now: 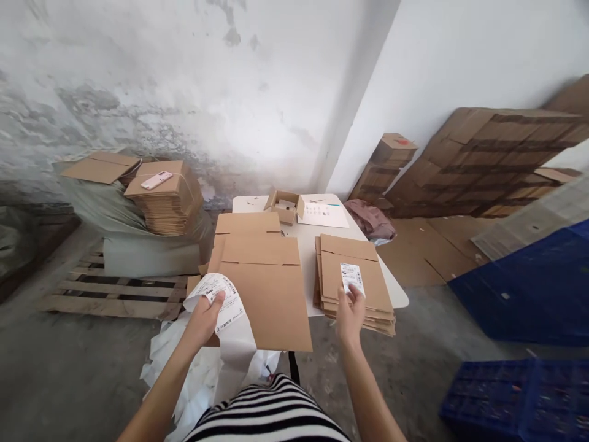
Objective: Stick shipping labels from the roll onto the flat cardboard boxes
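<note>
The left hand [205, 319] gripped a label strip [225, 304]; the right hand [350, 316] (fingers spread) pressed a label [352, 276] onto stacked flat boxes [368, 294].

So the table [304, 245] sits up against the wall, with a small open box [284, 205] at its far edge and a sheet of paper [323, 215] just right of that. Big flat carton [263, 279] lies on the left half, a stack of flattened cartons [354, 285] on the right. Pallet [115, 291] sits off to the left, crates [519, 393] on the floor to the right
</note>
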The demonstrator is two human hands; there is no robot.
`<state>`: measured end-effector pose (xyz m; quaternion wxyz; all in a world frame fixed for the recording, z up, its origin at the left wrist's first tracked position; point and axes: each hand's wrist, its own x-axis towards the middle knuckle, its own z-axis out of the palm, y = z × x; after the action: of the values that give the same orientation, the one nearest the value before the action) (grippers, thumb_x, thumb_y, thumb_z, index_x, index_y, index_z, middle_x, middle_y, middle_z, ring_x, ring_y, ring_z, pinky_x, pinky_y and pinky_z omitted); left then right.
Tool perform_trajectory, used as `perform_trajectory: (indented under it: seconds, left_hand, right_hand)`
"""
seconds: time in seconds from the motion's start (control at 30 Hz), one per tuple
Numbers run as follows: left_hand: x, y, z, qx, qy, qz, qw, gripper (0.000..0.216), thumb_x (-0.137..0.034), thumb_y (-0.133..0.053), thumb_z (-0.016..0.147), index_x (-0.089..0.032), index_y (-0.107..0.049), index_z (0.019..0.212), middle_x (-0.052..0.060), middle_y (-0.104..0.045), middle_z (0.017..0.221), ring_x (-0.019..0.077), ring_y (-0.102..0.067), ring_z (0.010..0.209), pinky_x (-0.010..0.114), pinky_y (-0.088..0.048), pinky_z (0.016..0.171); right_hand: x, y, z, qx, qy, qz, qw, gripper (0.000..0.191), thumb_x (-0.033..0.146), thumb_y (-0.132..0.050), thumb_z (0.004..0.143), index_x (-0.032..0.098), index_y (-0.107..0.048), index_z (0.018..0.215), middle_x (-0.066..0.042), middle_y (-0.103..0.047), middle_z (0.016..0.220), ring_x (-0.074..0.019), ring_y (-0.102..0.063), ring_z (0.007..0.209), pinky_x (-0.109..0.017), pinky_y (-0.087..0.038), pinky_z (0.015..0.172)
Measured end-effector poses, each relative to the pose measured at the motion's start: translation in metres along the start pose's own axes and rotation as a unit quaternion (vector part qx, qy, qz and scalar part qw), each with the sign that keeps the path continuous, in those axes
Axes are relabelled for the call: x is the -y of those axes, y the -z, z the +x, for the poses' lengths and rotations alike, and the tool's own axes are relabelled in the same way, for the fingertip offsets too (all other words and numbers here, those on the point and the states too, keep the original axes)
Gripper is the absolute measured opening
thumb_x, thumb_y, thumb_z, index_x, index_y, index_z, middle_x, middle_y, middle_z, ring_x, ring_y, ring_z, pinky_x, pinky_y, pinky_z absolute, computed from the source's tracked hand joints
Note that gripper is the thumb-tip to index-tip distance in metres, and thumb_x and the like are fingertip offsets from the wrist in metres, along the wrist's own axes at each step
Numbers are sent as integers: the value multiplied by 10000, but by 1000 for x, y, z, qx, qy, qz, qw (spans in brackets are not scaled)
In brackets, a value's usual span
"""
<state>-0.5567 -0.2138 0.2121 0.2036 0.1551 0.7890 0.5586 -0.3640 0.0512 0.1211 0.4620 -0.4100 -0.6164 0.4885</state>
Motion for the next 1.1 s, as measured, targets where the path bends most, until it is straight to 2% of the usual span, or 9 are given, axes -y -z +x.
perform_trajectory:
  seconds: [0.07, 0.2, 0.3, 0.4, 0.53, 0.63, 0.77, 1.0, 1.1]
  left_hand:
    - [-11, 4, -11, 8, -19, -52, 998, 559, -587, -654, 727, -99, -707, 994, 142, -747, 830, 362, -673, 932, 415, -520, 805]
    - [-27, 8, -34, 52, -83, -107, 990, 574, -524, -626, 798, -127, -640, 1212, 155, -707, 1134, 337, -600, 1142, 410, -471, 952]
    - [-25, 11, -43, 41, -154, -37, 987, 540, -454, -615, 835, -160, -587, 1287, 135, -600, 1330, 311, -501, 1271, 418, -370, 1066]
    - [-18, 20, -47, 63, -170, -3, 984, 487, -403, -627, 840, -186, -605, 1276, 115, -585, 1353, 309, -458, 1309, 423, -301, 1112]
    - [-16, 38, -50, 106, -36, -178, 978, 521, -477, -703, 758, -172, -677, 1179, 114, -681, 1212, 354, -536, 1225, 434, -401, 1037]
    - [-22, 45, -49, 130, 109, -384, 908, 611, -566, -572, 824, -117, -630, 1234, 151, -718, 1114, 364, -605, 1134, 456, -496, 923]
    - [-28, 37, -43, 139, 201, -443, 862, 463, -274, -494, 913, -12, -549, 1291, 186, -726, 1071, 304, -666, 1045, 391, -527, 893]
    - [-2, 56, -7, -86, 86, -431, 894, 391, -183, -395, 924, 7, -593, 1202, 169, -748, 962, 248, -716, 900, 335, -583, 765]
    - [11, 63, -2, -63, 93, -399, 910, 350, -213, -431, 922, -32, -622, 1153, 167, -743, 982, 263, -712, 920, 357, -580, 765]
  right_hand:
    - [49, -17, -10, 64, 52, 77, 994, 421, 504, -477, 895, 191, -534, 1171, -116, -616, 1142, -224, -589, 1069, -393, -445, 964]
    - [140, -67, -30, 401, 97, 140, 900, 559, 420, -639, 836, 242, -438, 1327, -81, -649, 1088, -184, -629, 928, -367, -500, 853]
    - [171, -105, -43, 576, 32, 156, 802, 798, 396, -710, 779, 229, -292, 1438, -91, -638, 1113, -173, -628, 902, -334, -517, 778]
    - [178, -125, -51, 632, 7, 161, 758, 641, 352, -711, 778, 181, -449, 1338, -73, -662, 1025, -167, -625, 846, -298, -511, 708]
    - [175, -125, -66, 574, 157, 74, 801, 253, 195, -654, 818, 200, -646, 1071, -31, -683, 978, -164, -621, 888, -310, -496, 794]
    - [164, -119, -88, 505, 308, 11, 806, 279, 121, -568, 870, 221, -619, 1126, -42, -681, 1056, -174, -604, 966, -337, -469, 872]
    - [151, -108, -114, 451, 400, 8, 798, 154, 143, -497, 922, 190, -628, 986, -67, -671, 940, -183, -582, 930, -330, -459, 836]
    - [166, -58, -61, 326, 170, 160, 916, 93, 305, -507, 936, 216, -521, 911, -12, -550, 829, -135, -536, 764, -252, -445, 682]
    - [144, -67, -32, 262, 104, 29, 959, 190, 384, -574, 869, 208, -507, 886, 8, -531, 752, -150, -523, 689, -267, -442, 637]
